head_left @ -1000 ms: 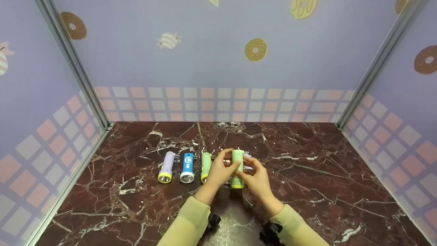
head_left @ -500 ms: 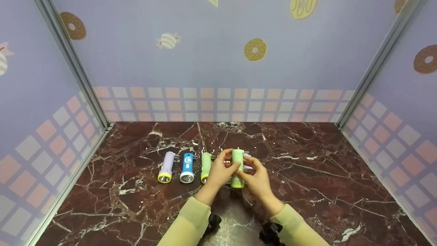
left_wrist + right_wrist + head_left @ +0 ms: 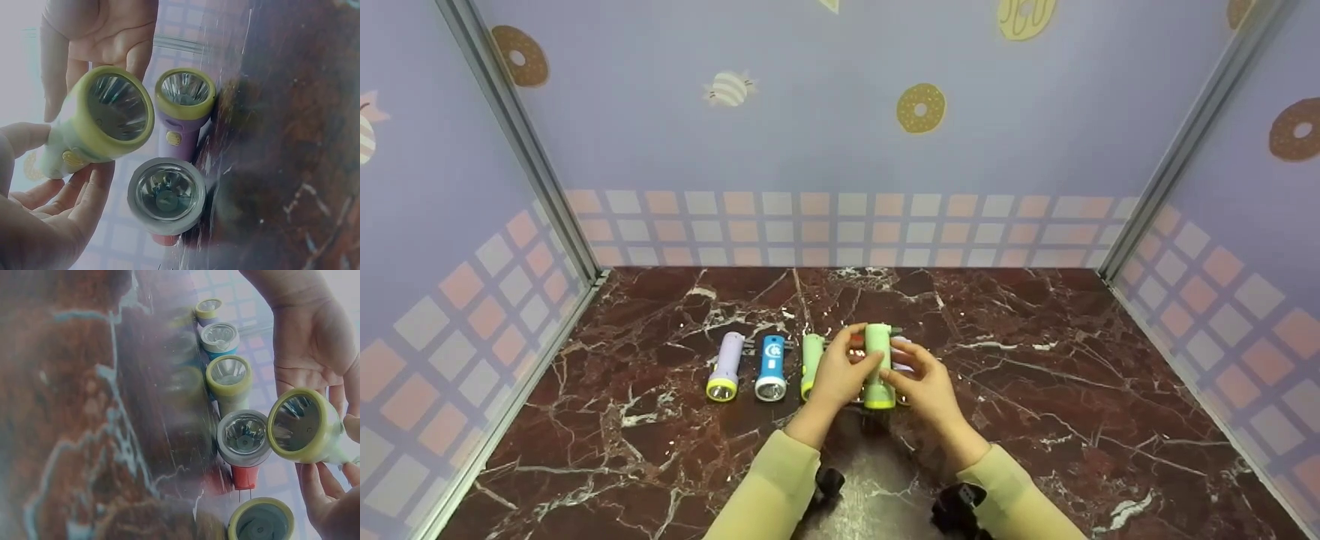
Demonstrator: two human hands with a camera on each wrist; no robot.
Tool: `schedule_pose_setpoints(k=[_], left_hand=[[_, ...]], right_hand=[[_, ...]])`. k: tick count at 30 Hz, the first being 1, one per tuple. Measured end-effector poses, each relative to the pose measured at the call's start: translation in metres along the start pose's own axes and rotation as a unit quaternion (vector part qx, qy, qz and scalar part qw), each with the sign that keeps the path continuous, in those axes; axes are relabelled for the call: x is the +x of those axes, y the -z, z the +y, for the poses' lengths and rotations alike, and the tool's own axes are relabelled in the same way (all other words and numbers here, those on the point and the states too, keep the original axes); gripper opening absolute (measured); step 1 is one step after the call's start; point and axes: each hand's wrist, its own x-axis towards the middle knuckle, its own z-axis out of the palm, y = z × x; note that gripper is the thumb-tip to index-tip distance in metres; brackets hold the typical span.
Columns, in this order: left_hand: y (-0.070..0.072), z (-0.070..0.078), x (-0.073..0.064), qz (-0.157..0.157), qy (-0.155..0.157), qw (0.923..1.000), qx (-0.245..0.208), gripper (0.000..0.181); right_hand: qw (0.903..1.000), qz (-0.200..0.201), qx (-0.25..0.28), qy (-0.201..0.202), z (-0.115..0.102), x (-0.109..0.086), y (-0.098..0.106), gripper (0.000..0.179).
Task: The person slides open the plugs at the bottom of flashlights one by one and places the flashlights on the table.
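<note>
Both hands hold a light-green flashlight [image 3: 878,341] with a yellow head, raised over the table in the middle of the head view. My left hand [image 3: 838,376] grips its left side, thumb across the body, and my right hand [image 3: 928,386] pinches it from the right. In the left wrist view the flashlight's yellow-rimmed lens [image 3: 115,109] faces the camera, with a yellow button on its side. Behind the hands stand a red flashlight [image 3: 244,475] with a grey head and a purple flashlight [image 3: 180,143] with a yellow head, both partly hidden in the head view.
Left of the hands, a purple flashlight [image 3: 727,364], a blue flashlight [image 3: 772,364] and another green flashlight [image 3: 812,354] line up on the dark red marbled table [image 3: 660,450]. Their lenses face the person. Lilac patterned panels [image 3: 825,135] enclose the back and sides.
The held green flashlight has shifted slightly up and to the left in the head view, with both hands still on it. The other flashlights have stayed in place.
</note>
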Motion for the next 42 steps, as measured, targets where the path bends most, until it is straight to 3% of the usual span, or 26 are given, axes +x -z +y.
schedule_pose_setpoints(k=[8,16,26,42], left_hand=[[0.0079,0.0017,0.0029,0.016,0.028,0.9994,-0.015,0.054],[0.0089,0.0019,0.0024,0.025,0.03,0.9992,-0.013,0.054],[0.0079,-0.0025,0.0028,0.026,0.011,0.9995,-0.012,0.054],[0.0068,0.0003,0.0033,0.021,0.045,0.9987,-0.01,0.056]], right_hand=[[0.9948,-0.065,0.048,-0.061,0.0006,0.0017,0.0021,0.058],[0.994,-0.094,0.029,-0.047,0.0012,0.0008,0.0012,0.063],[0.9942,-0.092,0.032,-0.045,0.0023,0.0007,0.0004,0.064],[0.9937,-0.098,0.016,-0.052,0.0001,0.0037,0.0043,0.063]])
